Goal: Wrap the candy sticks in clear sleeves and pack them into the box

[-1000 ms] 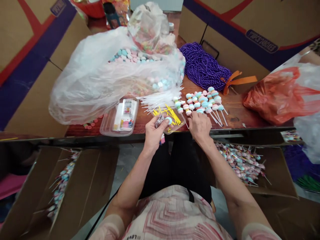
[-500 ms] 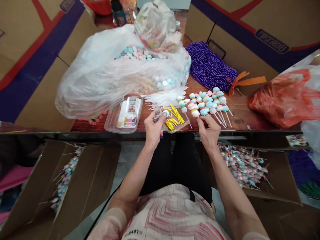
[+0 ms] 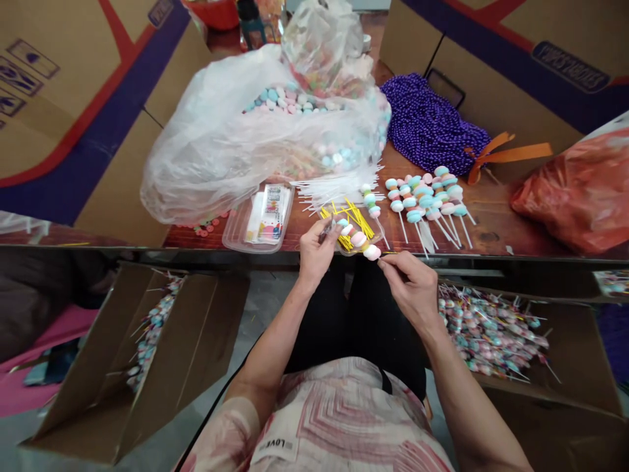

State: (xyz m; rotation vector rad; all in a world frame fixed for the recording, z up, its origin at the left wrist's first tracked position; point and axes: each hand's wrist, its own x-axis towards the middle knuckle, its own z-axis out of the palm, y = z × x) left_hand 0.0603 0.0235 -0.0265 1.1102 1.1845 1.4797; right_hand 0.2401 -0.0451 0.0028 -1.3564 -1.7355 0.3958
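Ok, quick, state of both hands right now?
Left hand: closed, pinching what looks like clear plastic.
Right hand: closed, pinching a candy skewer at its near end.

"love" on patterned shirt [image 3: 354, 419], "24boxes" on right carton [image 3: 506, 65], umbrella sign among pictograms on left carton [image 3: 93, 111]

I see a reddish wooden table [image 3: 496, 233]. Left of the left hand [image 3: 316, 254] sits a clear container [image 3: 236, 229]; beyond it, a big plastic bag [image 3: 211, 151]. Beyond the right hand [image 3: 411, 283] lie candy skewers [image 3: 423, 191] and purple beads [image 3: 430, 124].
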